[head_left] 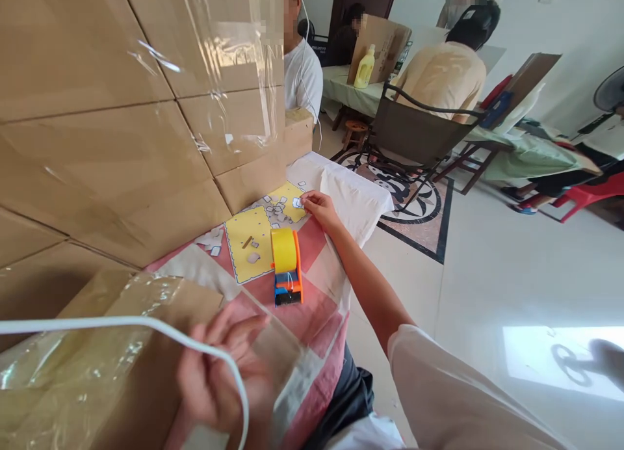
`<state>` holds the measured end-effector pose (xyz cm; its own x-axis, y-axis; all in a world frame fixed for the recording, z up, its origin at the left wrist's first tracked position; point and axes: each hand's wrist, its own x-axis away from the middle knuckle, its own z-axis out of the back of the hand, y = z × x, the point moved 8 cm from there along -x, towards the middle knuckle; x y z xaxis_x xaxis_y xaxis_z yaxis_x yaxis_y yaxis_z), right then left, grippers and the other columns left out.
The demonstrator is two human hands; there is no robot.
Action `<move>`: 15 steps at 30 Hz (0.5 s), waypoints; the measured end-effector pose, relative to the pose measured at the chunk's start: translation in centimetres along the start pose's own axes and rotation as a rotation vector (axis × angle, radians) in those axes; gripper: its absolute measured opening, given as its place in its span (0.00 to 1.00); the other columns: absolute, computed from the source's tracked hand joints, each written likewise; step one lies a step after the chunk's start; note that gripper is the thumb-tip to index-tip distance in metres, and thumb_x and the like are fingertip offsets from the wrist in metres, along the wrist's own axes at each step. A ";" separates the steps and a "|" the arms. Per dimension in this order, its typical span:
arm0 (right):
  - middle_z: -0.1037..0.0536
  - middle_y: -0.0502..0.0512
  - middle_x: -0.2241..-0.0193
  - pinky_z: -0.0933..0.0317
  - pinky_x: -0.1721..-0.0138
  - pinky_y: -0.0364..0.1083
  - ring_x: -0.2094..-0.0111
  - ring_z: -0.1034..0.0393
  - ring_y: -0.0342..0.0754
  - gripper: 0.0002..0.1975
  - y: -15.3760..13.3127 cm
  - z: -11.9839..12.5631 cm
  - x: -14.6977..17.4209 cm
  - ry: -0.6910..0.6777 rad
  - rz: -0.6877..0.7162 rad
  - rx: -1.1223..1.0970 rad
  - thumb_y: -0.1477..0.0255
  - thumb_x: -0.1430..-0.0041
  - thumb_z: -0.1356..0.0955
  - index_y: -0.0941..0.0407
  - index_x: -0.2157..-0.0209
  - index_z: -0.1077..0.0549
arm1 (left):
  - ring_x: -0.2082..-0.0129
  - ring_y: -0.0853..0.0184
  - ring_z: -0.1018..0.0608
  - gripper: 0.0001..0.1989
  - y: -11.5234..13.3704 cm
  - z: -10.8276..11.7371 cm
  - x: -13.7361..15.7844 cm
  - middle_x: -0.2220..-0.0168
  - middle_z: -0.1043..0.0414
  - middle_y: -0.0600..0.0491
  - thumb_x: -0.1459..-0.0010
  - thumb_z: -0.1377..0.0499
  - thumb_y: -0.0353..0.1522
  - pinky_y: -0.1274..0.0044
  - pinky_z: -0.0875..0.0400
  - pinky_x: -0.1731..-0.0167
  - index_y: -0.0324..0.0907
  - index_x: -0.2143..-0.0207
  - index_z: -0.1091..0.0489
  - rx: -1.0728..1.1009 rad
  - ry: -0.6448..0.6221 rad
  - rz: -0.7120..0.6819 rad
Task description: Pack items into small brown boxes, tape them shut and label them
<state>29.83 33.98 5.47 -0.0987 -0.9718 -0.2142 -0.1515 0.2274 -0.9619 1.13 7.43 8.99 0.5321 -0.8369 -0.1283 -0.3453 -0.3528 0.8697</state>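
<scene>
My right hand (319, 209) reaches across to the far part of the table, thumb and fingertips pinched on a small white paper cutout (297, 203) with a blue outline. It is over a yellow sheet (288, 193) where several similar pieces (277, 206) lie scattered. Closer in is a second yellow sheet (238, 232) with a scalloped blue edge and a few small pieces on it. A tape dispenser (286, 264) with a yellow roll stands at its right edge. My left hand (229, 365), slightly blurred, hovers near me with loosely bent, parted fingers and nothing in it.
Taped cardboard boxes (97, 164) form a wall along the left. Another box (97, 372) is at lower left. A white cable (160, 326) crosses before my left hand. A checked cloth (253, 294) covers the table. People sit beyond, one in a folding chair (419, 125).
</scene>
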 end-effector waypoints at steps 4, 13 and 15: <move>0.26 0.45 0.77 0.45 0.72 0.41 0.76 0.38 0.39 0.17 0.1 -0.3 0.2 -0.032 -0.014 -0.050 0.59 0.53 0.20 0.56 0.68 0.21 | 0.78 0.68 0.24 0.12 -2.0 -5.7 -1.2 0.70 0.22 0.53 0.41 0.37 0.37 0.75 0.26 0.76 0.42 0.56 0.26 0.038 -0.070 0.203; 0.22 0.49 0.75 0.39 0.72 0.42 0.75 0.32 0.42 0.18 0.8 -2.0 1.6 -0.192 -0.173 -0.162 0.59 0.57 0.18 0.55 0.70 0.20 | 0.63 0.63 0.22 0.19 -8.4 -17.7 -14.6 0.62 0.22 0.50 0.43 0.37 0.45 0.74 0.30 0.61 0.43 0.55 0.23 -0.757 -0.680 0.076; 0.21 0.48 0.75 0.38 0.71 0.43 0.76 0.32 0.42 0.20 0.8 -2.1 2.0 -0.193 -0.185 -0.166 0.57 0.58 0.17 0.55 0.70 0.20 | 0.63 0.60 0.22 0.16 -9.8 -19.1 -15.1 0.64 0.21 0.49 0.44 0.37 0.44 0.72 0.32 0.60 0.43 0.61 0.22 -0.827 -0.782 0.073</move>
<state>27.40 32.38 4.61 0.1315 -0.9879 -0.0817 -0.3093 0.0374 -0.9502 11.24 31.52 11.50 -0.1963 -0.9777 -0.0740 0.4135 -0.1510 0.8979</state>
